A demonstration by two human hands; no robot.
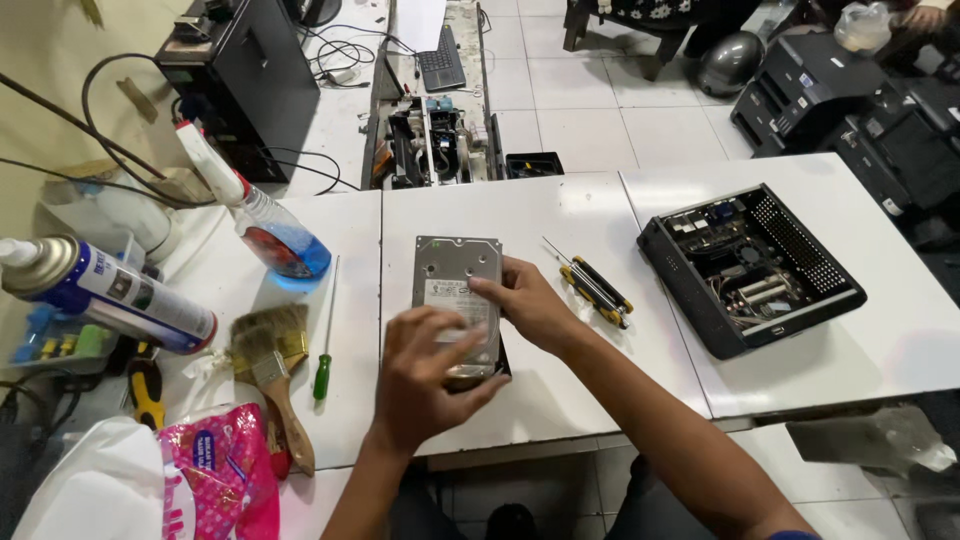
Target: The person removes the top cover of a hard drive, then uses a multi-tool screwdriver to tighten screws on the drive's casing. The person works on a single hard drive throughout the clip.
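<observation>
Silver flat metal hard drive (455, 275) lies on the white worktop (560, 215). Left hand (425, 375) presses down with spread fingers; right hand (530, 300) pinches its edge. It may slip off, since it sits near the edge.

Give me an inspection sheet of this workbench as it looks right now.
Surface: white tables pushed together.
Job's things: silver rectangular hard drive, flat.
Clutter: green-handled screwdriver, black-and-yellow screwdrivers, wooden paintbrushes, spray bottle of red and blue liquid, aerosol can, pink packet.
Hands: left hand and right hand both on the drive.
Cables: black cables beside black computer tower.
Surroundings: open black computer case, printers, tiled floor.
</observation>
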